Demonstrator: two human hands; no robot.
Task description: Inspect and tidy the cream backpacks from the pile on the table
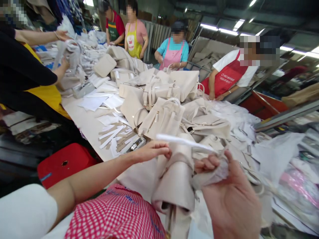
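A beige bag (174, 186) lies on its side at the table's near edge, between my two hands. My left hand (156, 150) is at its left side with the fingers curled together; what they hold, if anything, is hidden. On the right, my right hand (230, 189) has its fingers closed on crumpled white wrapping (211, 174). A thin white strip (184, 140) stretches above the bag from near my left fingertips to my right fingers. Behind it, several more beige bags (160, 116) are heaped.
Paper and card strips (113, 136) lie left of the heap on the table (82, 114). A red stool (66, 162) stands at lower left. Plastic bags (277, 156) are at right. Several people in aprons surround the table; one at left handles clear plastic (72, 54).
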